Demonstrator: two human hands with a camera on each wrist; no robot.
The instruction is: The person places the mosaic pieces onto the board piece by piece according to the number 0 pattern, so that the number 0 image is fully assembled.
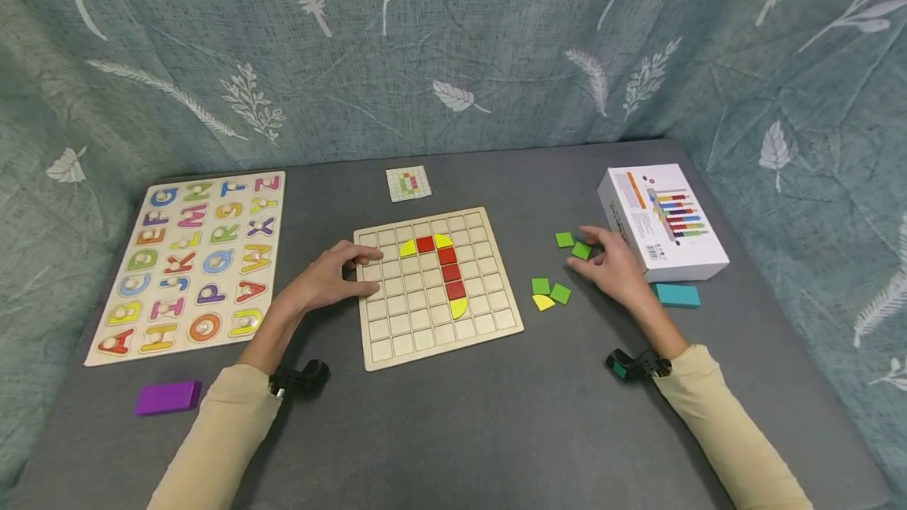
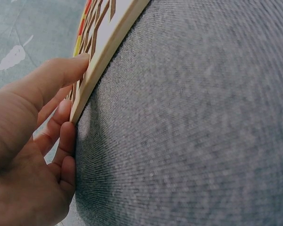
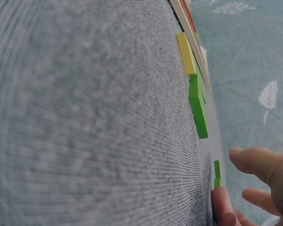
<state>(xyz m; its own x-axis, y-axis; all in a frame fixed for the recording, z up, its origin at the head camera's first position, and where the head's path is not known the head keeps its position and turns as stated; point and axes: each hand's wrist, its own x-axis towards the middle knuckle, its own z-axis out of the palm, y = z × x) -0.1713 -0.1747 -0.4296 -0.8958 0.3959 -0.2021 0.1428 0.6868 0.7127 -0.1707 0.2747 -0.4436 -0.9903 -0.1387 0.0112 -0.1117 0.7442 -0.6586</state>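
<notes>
A square wooden grid board [image 1: 397, 329] lies mid-table, with red square tiles [image 1: 451, 272] and yellow quarter-round tiles [image 1: 459, 307] in some cells. My left hand [image 1: 329, 278] rests at the board's left edge, thumb and fingertips touching it; in the left wrist view, the thumb [image 2: 61, 75] lies on the rim. Over a green square tile [image 1: 581, 250] my right hand [image 1: 612, 264] is held with thumb and forefinger apart. From the right wrist view, the thumb [image 3: 254, 160] is clear of the green tiles [image 3: 217, 170]; fingertip contact is unclear.
Loose green tiles [image 1: 541, 286] and a yellow quarter-round piece [image 1: 543, 303] lie right of the board. A small pattern card [image 1: 409, 183] is behind it. An alphabet puzzle [image 1: 187, 266], a purple block [image 1: 168, 398], a white box [image 1: 666, 223] and a teal block [image 1: 677, 295] flank the area.
</notes>
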